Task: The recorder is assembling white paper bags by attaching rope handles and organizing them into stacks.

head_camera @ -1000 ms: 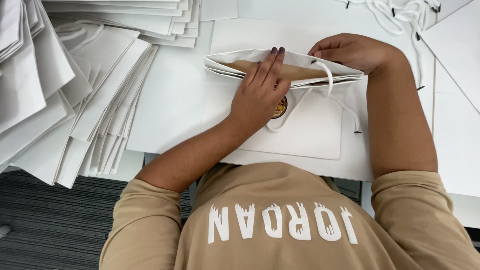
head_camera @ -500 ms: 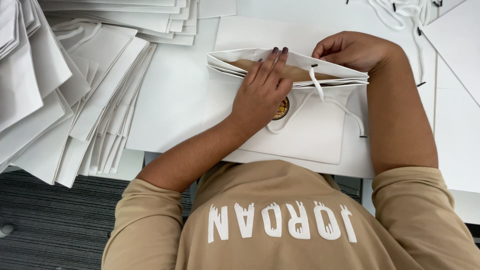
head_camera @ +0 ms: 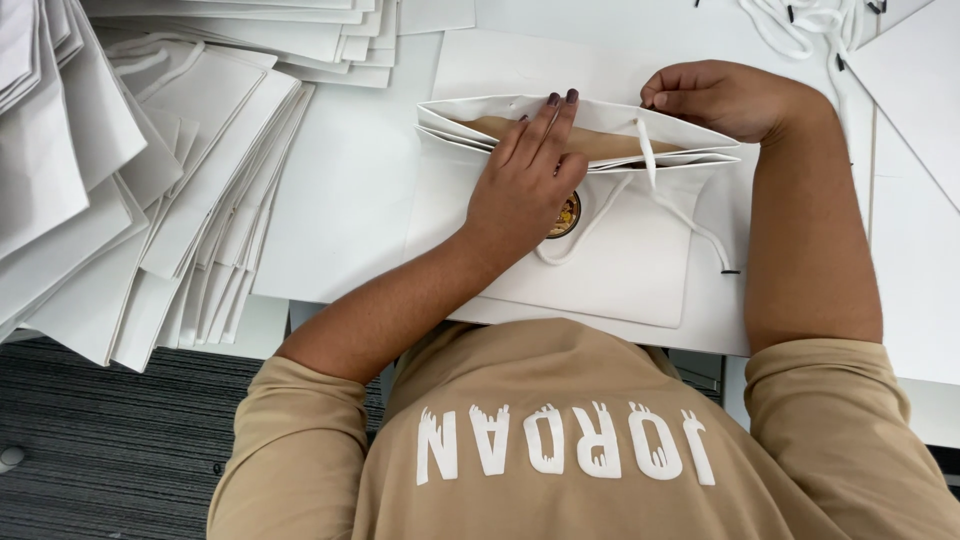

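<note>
A white paper bag [head_camera: 620, 270] lies flat on the white table [head_camera: 340, 200] with its mouth open away from me, showing a brown inside. My left hand [head_camera: 525, 190] rests on the bag, its fingers hooked over the near wall into the mouth and its thumb beside a round gold seal [head_camera: 568, 215]. My right hand [head_camera: 725, 100] pinches the far edge of the mouth at its right end. A white cord handle [head_camera: 645, 150] with a black tip crosses the mouth and trails over the bag's front.
Fanned stacks of flat white bags [head_camera: 150, 180] cover the left of the table, and more lie along the far edge [head_camera: 280, 30]. Loose white cords [head_camera: 800, 20] sit at the far right. White sheets [head_camera: 920, 200] lie to the right. Dark carpet [head_camera: 100, 450] shows below.
The cord handle has shifted from a loop at the bag's right end to a straighter line across the mouth. Both hands have stayed on the bag with only slight movement.
</note>
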